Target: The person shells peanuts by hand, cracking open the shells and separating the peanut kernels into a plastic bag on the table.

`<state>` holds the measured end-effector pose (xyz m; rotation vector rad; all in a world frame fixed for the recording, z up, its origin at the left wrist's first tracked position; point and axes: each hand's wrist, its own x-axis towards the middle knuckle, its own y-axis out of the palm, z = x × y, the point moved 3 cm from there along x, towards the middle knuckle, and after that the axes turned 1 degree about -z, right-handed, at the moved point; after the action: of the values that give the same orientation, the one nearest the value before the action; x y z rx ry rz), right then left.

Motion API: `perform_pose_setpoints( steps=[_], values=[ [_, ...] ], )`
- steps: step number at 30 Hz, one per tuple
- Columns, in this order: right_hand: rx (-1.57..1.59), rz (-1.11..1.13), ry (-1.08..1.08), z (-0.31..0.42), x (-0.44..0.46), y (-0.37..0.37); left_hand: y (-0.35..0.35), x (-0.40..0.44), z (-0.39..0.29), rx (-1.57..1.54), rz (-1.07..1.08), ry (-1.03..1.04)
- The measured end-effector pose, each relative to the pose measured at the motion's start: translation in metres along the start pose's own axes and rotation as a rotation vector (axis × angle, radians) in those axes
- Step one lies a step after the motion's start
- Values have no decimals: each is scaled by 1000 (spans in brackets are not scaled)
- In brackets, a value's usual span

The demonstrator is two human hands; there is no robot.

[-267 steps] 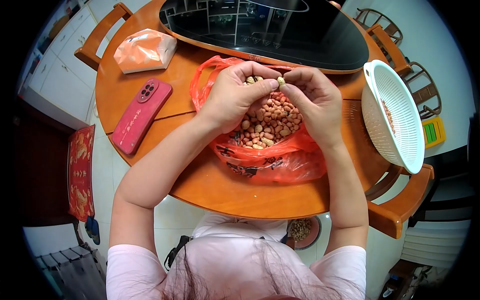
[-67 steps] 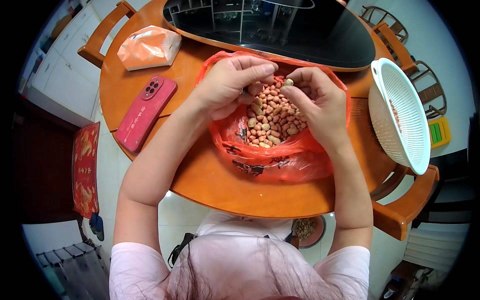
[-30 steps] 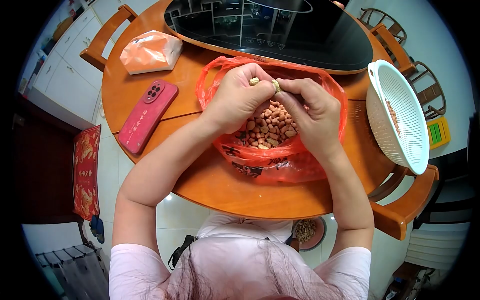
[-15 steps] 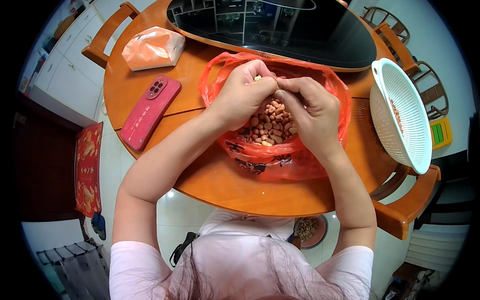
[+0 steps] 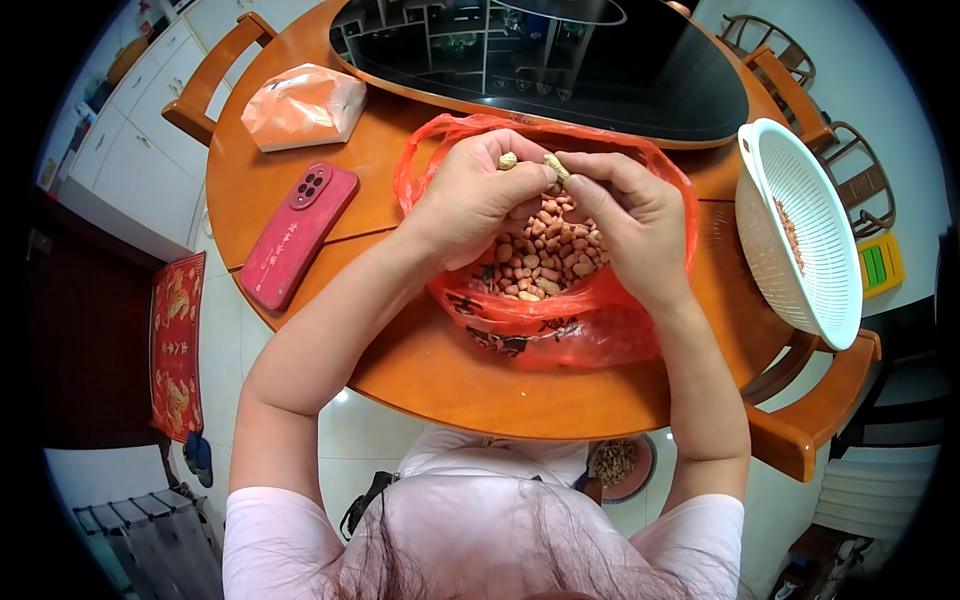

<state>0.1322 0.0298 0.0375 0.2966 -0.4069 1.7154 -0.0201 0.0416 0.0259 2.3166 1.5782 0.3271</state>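
Over the open red plastic bag (image 5: 560, 335), both hands meet at a peanut in its shell (image 5: 556, 168). My left hand (image 5: 480, 195) pinches one end of it between thumb and finger, and a second unshelled peanut (image 5: 508, 160) sits in its curled fingers. On the other side, the thumb and forefinger of my right hand (image 5: 630, 210) are closed on the same peanut. Below them, the bag holds many reddish shelled kernels (image 5: 545, 250) with several unshelled peanuts among them. The palms and lower fingers are partly hidden.
A pink phone (image 5: 298, 235) and a tissue pack (image 5: 305, 107) lie on the wooden table (image 5: 460, 395) at left. A black glass turntable (image 5: 560, 70) stands behind the bag. At right is a white basket (image 5: 800, 235) with some kernels. Shells fill a bowl (image 5: 622, 468) on the floor.
Since about two seconds ago, my left hand has come over to meet my right hand at a peanut. In the last half second the fingertips have parted slightly, showing more of the shell.
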Motion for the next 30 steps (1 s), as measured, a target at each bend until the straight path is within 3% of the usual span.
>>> perform_pose_setpoints(
  steps=[5,17,20,26,30],
  values=[
    [-42,-36,1,0,-2,1,-2,2,3,-11,15,-2],
    [-284,-100,-330,5,-6,11,1,-4,0,288,-76,199],
    [-326,-85,-325,2,-5,11,-2,0,2,308,-89,192],
    [-47,-93,-28,1,-2,6,-1,1,-4,138,-2,54],
    [-9,-81,35,-2,-2,6,-5,4,-3,86,13,7]
  ],
)
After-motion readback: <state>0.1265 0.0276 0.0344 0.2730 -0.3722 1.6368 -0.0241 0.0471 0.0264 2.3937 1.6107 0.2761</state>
